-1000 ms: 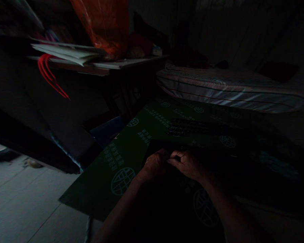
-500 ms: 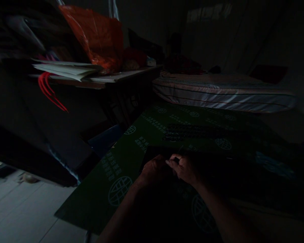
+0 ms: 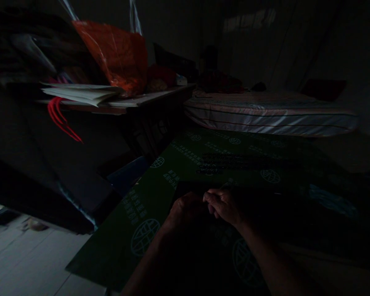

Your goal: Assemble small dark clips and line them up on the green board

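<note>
Both hands meet over a dark, flat piece (image 3: 259, 205) that lies on the green printed board (image 3: 154, 193). My left hand (image 3: 186, 207) has its fingers curled in, and whatever it pinches is lost in the dark. Close beside it, my right hand (image 3: 220, 203) is closed with thumb and forefinger pressed together. A thin, faint strand seems to stick up behind the right hand; its kind is too dim to tell. Several dark, shiny twisted strips (image 3: 234, 161) lie in a row on the board beyond the hands.
A clear, crumpled plastic wrapper (image 3: 331, 200) lies at the right. To the left stands a table (image 3: 160, 93) with an orange bag (image 3: 117, 55), papers (image 3: 83, 94) and hanging red cords (image 3: 60, 119). Behind the board is a mattress (image 3: 265, 113) with a striped cover. The room is very dark.
The view has tilted slightly, so the table and bag appear lower. Both hands stay together in nearly the same place, with the right fingers shifted a little.
</note>
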`<state>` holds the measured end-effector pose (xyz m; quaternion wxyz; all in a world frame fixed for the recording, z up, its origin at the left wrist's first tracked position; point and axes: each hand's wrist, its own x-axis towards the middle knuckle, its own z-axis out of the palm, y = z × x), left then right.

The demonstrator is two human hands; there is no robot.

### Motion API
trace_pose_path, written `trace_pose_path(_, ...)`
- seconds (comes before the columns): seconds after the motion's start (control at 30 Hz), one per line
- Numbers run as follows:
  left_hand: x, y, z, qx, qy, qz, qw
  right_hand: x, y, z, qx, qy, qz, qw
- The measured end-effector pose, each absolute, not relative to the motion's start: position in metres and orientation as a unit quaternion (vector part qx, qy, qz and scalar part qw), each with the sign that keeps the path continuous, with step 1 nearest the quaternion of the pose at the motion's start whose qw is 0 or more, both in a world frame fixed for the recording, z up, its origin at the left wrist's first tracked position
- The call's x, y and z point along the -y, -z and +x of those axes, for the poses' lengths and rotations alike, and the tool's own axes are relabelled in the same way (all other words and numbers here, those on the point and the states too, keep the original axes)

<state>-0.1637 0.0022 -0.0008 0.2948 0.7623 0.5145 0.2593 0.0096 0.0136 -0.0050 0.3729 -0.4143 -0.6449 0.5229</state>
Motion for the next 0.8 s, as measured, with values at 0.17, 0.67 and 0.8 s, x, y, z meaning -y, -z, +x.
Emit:
trace_pose_path(0.17,-0.001,0.001,-0.163,-0.528,-0.294,0.736,0.304,-0.015,-0.007,0.016,0.693,-0.452,-0.383,0.410)
trace_pose_path(0.67,-0.005,-0.004,-0.162,-0.520,-0.333,0.666,0.417,-0.011,-0.008,0.006,0.694,-0.481,-0.318,0.431)
trace_pose_path(0.8,-0.006,-0.002,-0.163,-0.501,-0.365,0.647,0.444,-0.016,-0.004,0.010,0.727,-0.403,-0.294,0.471)
